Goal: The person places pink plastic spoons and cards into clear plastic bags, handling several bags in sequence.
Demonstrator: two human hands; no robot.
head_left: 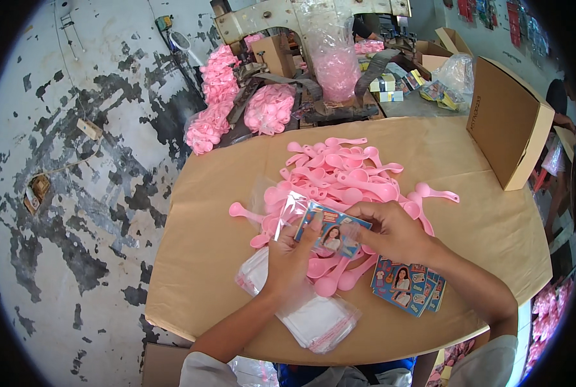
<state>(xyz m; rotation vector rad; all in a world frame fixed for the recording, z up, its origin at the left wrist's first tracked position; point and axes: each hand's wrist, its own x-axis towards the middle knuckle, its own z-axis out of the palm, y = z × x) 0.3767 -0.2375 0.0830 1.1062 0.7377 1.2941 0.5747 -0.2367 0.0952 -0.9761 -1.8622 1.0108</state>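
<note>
A blue printed card (331, 233) with a picture of a person on it is held up between my two hands. My right hand (394, 231) pinches its right side. My left hand (289, 261) is closed round a clear plastic bag (293, 208), its thumb lying against the card's left edge; whether the card is inside the bag I cannot tell. Behind and beneath them spreads a heap of pink plastic scoops (339, 169). Below my left hand lies a stack of clear bags (318, 320). A pile of similar blue cards (404, 287) rests under my right forearm.
Brown paper covers the table (197, 258). An upright cardboard box (508, 122) stands at its right edge. At the back are bagged pink scoops (270, 108), a tall clear bag of pink pieces (336, 68) and a metal machine frame (262, 22). Another person's arm (564, 122) shows far right.
</note>
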